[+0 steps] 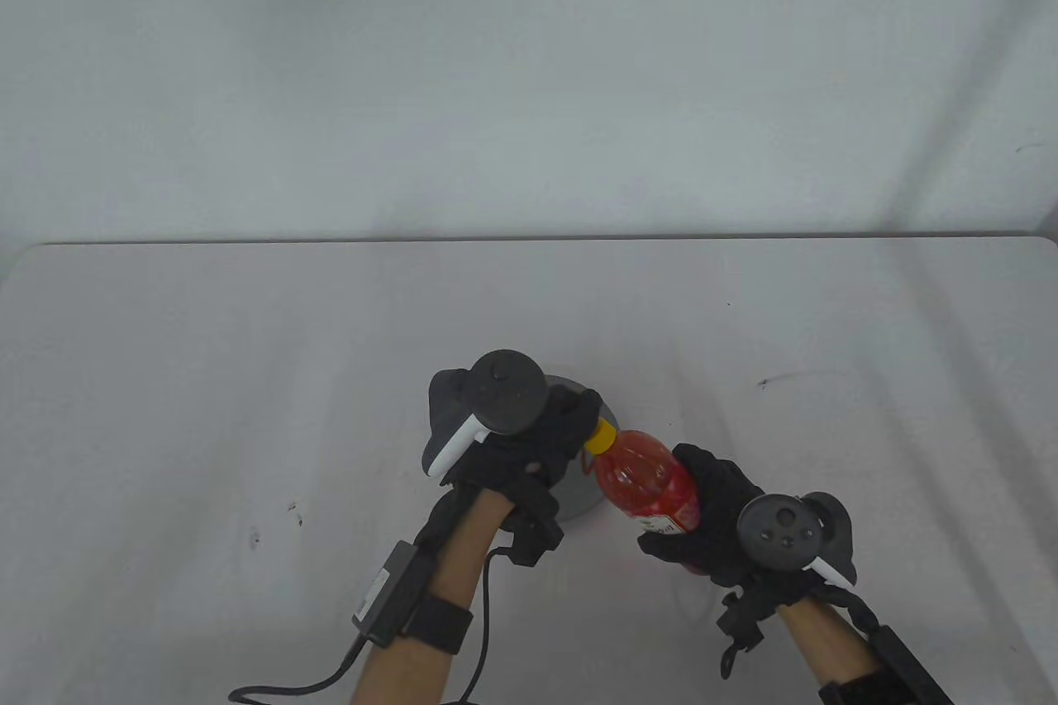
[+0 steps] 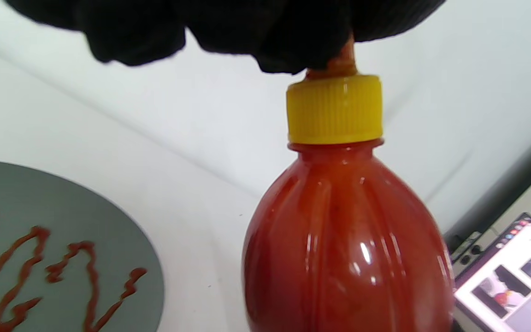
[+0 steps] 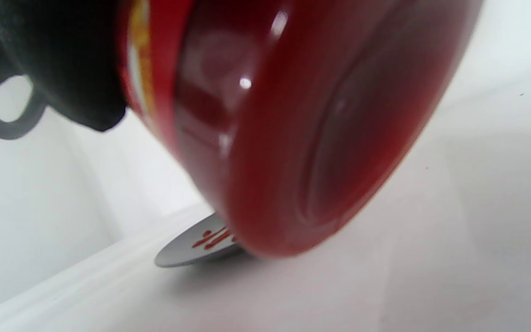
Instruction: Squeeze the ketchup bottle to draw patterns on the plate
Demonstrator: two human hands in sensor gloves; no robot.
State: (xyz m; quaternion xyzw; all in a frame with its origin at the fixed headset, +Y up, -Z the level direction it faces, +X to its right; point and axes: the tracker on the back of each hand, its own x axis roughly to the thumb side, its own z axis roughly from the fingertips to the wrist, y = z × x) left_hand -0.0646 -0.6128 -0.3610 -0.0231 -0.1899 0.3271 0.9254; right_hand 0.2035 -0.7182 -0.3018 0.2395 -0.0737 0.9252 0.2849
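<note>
Nearest the person, the right hand [image 1: 727, 523] grips the labelled base of the ketchup bottle [image 1: 653, 486], a glossy, ribbed, translucent red plastic body held tilted, its long axis running from that hand up and leftward toward the plate [image 1: 607, 417]. At the bottle's far end, the left hand [image 1: 517, 449] has its fingertips [image 2: 293, 41] pinching the thin nozzle just above the ridged yellow cap [image 2: 334, 108], so the left hand is nearer the tip. Beyond and beside the cap, the flat matte grey plate already carries wavy ketchup lines [image 2: 72, 276].
</note>
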